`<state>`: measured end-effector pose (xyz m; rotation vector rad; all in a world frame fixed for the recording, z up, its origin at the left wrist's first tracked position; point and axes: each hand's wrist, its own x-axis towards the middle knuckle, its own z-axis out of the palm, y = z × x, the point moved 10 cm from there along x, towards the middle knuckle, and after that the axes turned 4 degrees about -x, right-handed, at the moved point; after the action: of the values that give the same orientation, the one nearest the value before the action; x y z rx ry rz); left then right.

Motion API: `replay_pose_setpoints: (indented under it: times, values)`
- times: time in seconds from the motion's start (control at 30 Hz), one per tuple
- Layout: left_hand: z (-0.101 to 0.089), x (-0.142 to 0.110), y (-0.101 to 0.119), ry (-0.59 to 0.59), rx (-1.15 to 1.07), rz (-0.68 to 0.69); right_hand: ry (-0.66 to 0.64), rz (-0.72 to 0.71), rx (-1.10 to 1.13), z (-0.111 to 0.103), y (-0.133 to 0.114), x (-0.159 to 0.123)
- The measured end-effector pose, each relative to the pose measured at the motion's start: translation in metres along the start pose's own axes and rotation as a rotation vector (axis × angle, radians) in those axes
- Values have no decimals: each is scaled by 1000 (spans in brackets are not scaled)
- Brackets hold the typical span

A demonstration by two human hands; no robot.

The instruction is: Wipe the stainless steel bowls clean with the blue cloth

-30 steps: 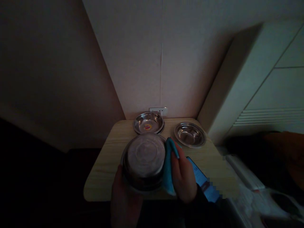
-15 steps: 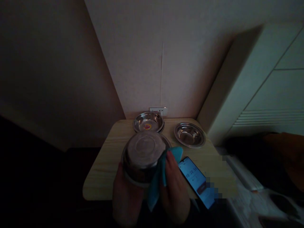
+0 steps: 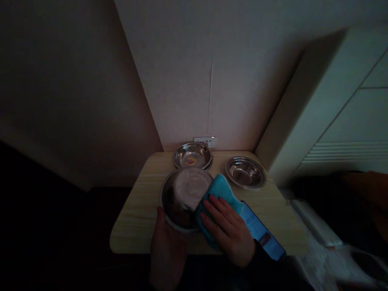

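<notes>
Bench of pale, grained wood with rounded corners (image 3: 136,218) reaches out to the left of an upturned round bowl of shiny silver metal (image 3: 189,194), which is held tilted over its near part, base uppermost; whether the two touch cannot be told. At the bowl's lower left, the bare left hand (image 3: 168,250) grips it, thumb at the rim and the other fingers hidden beneath. Just beyond the bowl stands a stack of round silver metal dishes (image 3: 193,152), the top one bearing a yellow and red sticker, and behind that a white rectangular wall socket (image 3: 206,141). Against the bowl's right side lies a soft turquoise cloth (image 3: 222,192), held there by the bare right hand (image 3: 228,230), whose fingers are laid over it; its thumb is out of sight. Farther right of the bowl, toward the wall, sits a wide-rimmed silver metal dish (image 3: 245,173), and nearer, partly behind the right hand, a dark-edged phone with a lit blue screen (image 3: 263,234).
</notes>
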<state>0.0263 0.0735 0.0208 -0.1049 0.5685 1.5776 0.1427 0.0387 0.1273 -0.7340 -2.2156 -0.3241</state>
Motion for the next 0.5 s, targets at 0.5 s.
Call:
replay_pose_setpoints:
  times: [0.5]
  values:
    - [-4,-12,-7,152,84,-64,-34,-146,2,9,-23,2]
